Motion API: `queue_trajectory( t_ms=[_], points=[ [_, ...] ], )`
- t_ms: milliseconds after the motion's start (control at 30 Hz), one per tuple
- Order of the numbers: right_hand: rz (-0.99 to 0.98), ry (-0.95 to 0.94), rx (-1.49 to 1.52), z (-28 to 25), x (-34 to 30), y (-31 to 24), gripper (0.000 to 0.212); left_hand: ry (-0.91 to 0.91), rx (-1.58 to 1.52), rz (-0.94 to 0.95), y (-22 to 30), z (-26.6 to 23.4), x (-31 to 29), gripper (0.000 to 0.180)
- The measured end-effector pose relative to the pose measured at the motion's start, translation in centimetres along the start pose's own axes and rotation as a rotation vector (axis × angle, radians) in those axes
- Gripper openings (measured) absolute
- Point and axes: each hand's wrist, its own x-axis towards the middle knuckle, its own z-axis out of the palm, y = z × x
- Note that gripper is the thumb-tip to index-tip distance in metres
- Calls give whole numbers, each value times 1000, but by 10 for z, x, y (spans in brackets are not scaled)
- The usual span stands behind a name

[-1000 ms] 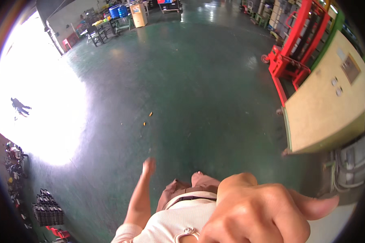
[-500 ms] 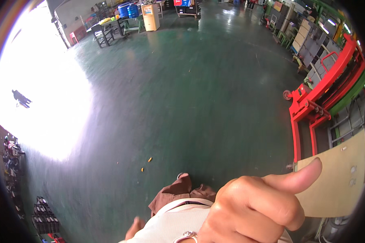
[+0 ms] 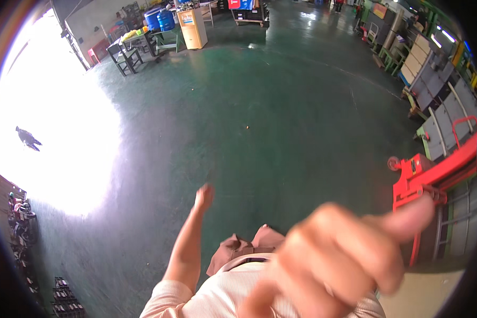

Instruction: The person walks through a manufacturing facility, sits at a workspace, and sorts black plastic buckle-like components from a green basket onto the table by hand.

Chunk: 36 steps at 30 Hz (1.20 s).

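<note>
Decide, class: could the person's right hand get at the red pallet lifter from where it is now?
Probably not yet. The right hand is raised close to the camera, blurred, holding nothing, while the red pallet lifter stands off to the right across bare green floor. Nothing blocks the way, but it looks beyond arm's reach.

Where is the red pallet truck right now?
In the head view, the red pallet truck stands at the right edge on the green floor, just beyond the blurred right hand.
</note>
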Motion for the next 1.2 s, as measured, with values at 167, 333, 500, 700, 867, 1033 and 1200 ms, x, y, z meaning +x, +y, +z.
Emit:
queue_trajectory(
  t_ms=[167, 333, 500, 700, 867, 1033, 1200],
  points=[
    [226, 338, -891, -174, 14, -204, 54, -846, 340, -573, -79, 89, -146, 19],
    [867, 1031, -1758, -358, -111, -405, 31, -998, 257, -915, -63, 84, -95, 18],
    [1431, 1734, -1414, -373, -277, -531, 28, -810, 354, -636, -25, 81, 181, 18],
    [1425, 1411, -1795, -428, -243, -613, 27, 74, 311, -19, 152, -58, 676, 17],
    [1748, 1366, -1677, -496, -191, -756, 47, 377, -321, 303, 322, -95, 891, 21],
    [1871, 1608, -868, -535, -121, -913, 73, -113, 135, -30, 261, 59, 883, 21],
    [1745, 1880, -987, -574, -62, -1039, 61, -852, 278, -749, 187, 117, 732, 25]
  ],
)
